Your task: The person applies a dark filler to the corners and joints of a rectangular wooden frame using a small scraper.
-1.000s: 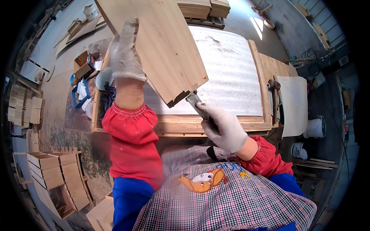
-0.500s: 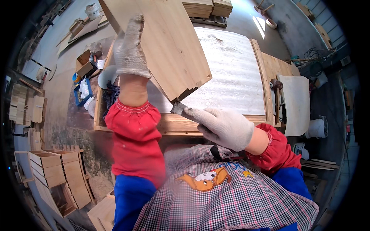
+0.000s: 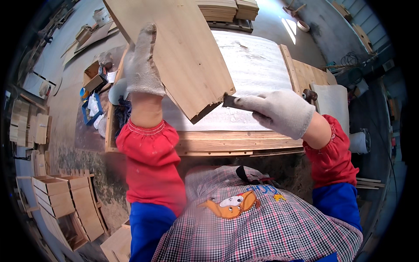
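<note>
My left hand (image 3: 145, 65), in a worn white work glove, grips the left edge of a pale box-like wooden piece (image 3: 187, 52). The piece is held tilted above the workbench, one corner pointing toward me. Between the thumb and fingers of my gloved right hand (image 3: 283, 111) is a small flat scraper like a putty knife (image 3: 231, 101). Its blade touches the piece's near edge, close to the right corner. Dark paste shows along that edge. How far the left fingers reach under the wood is hidden.
White foam sheeting (image 3: 253, 65) covers the wood-framed bench (image 3: 227, 142). A mallet (image 3: 310, 95) lies at its right side. Left of the bench are a blue bin (image 3: 93, 107) and an open carton (image 3: 93, 75). Drawer-like wooden boxes (image 3: 56, 196) stand lower left; stacked boards (image 3: 218, 11) lie beyond.
My right hand has moved the scraper right and up along the near edge, from the lower left corner to the right corner. The wooden piece has shifted slightly left, its near edge angled differently.
</note>
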